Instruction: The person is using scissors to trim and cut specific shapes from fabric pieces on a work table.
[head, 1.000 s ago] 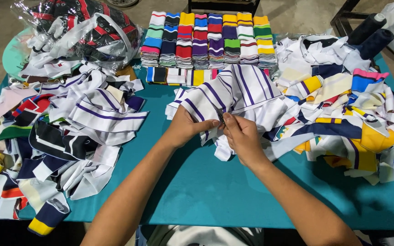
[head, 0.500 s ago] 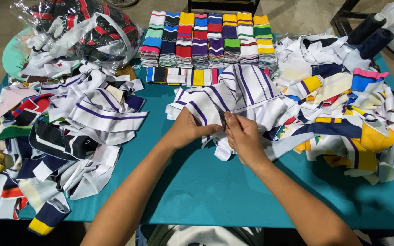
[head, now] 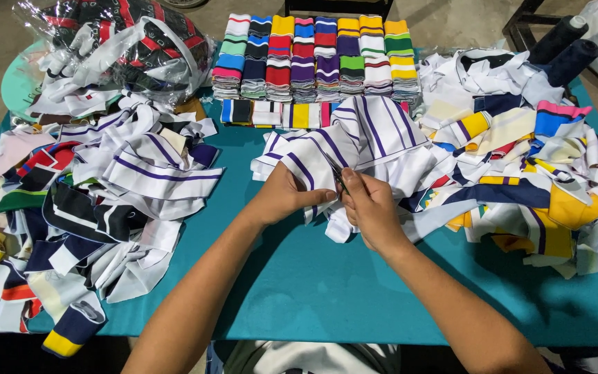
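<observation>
both hands meet over the teal table [head: 327, 291], working one white knit strip with purple stripes [head: 375, 138]. the left hand [head: 282, 201] pinches a folded edge of that strip between thumb and fingers, and the right hand [head: 372, 211] closes on the edge just beside it, with a thin dark tool, perhaps small snips [head: 338, 176], showing between them; it is too small to be sure. the strip lies bunched, spreading away from the hands toward neat stacks of coloured striped bands [head: 313, 55] beyond. it looks light, soft and limp, likely to sag and fold wherever it is not held, so a pinch close to the worked edge seems the best hold. loose heaps of mixed strips [head: 105, 201] lie left of the left hand, and another heap [head: 534, 166] sits right of the right hand.
</observation>
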